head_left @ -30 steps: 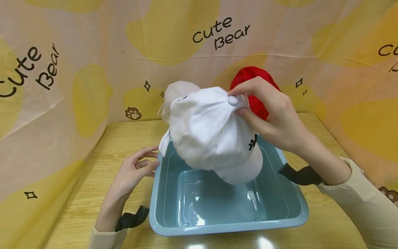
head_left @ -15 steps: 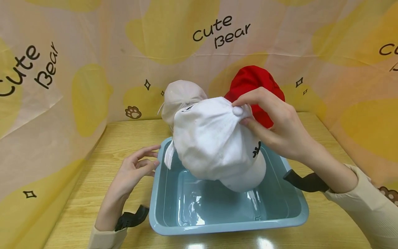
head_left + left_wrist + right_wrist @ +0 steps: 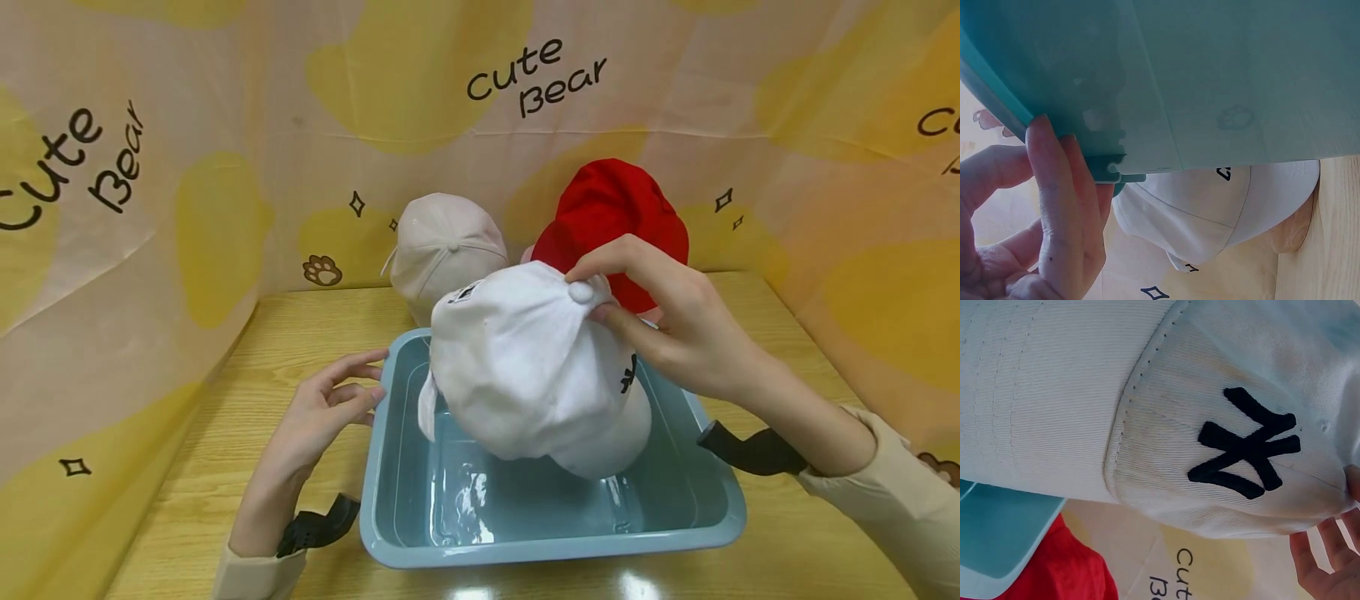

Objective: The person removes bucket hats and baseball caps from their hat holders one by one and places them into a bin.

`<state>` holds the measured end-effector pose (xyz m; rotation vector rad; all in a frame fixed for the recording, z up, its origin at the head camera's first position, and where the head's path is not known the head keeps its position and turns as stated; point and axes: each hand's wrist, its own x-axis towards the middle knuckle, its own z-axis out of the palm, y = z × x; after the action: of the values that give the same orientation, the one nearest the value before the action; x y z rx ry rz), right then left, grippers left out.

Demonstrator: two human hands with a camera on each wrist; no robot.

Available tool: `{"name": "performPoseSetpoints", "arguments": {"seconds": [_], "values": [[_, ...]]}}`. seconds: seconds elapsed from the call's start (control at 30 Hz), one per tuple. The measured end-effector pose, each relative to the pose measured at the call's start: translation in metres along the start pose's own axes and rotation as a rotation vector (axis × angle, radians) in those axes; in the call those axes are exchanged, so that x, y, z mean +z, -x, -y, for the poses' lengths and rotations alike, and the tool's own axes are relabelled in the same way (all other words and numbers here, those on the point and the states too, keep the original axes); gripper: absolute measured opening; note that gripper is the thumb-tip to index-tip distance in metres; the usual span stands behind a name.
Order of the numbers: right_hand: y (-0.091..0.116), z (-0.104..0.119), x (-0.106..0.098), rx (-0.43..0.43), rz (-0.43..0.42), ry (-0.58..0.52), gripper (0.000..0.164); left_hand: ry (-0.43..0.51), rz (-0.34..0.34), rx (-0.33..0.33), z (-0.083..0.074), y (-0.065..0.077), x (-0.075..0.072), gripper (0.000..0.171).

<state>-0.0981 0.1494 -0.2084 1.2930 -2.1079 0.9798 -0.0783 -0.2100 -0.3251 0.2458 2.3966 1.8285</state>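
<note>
My right hand pinches a white baseball cap by its crown near the top button. The cap hangs tilted over the blue plastic basin, brim low and to the right. In the right wrist view black interlocking letters show on the cap's front, with fingertips at its crown. My left hand touches the basin's left rim, fingers loosely bent. In the left wrist view its fingertips rest against the outside of the basin.
Behind the basin stand a cream cap at the left and a red cap at the right. The wooden table lies under everything. A printed cloth closes off the back and sides.
My right hand has lowered the white cap and brought it slightly right and nearer, over the basin. More of the cream and red caps shows behind. My left hand has stayed at the rim.
</note>
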Motion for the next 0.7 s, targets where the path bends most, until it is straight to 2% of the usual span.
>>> {"name": "performPoseSetpoints", "arguments": {"seconds": [0.23, 0.37, 0.53, 0.7], "values": [[0.007, -0.005, 0.004, 0.008, 0.056, -0.022, 0.021, -0.006, -0.003, -0.004, 0.000, 0.000, 0.000, 0.046], [0.011, -0.006, 0.006, -0.005, 0.084, -0.045, 0.021, -0.008, -0.005, -0.012, 0.000, 0.000, 0.000, 0.046], [0.013, -0.005, 0.010, -0.005, 0.108, -0.049, 0.045, -0.009, -0.006, -0.018, 0.000, -0.001, 0.000, 0.047], [0.016, -0.006, 0.014, -0.042, 0.120, -0.064, 0.050, 0.002, 0.000, -0.012, 0.000, -0.001, 0.000, 0.047]]}}
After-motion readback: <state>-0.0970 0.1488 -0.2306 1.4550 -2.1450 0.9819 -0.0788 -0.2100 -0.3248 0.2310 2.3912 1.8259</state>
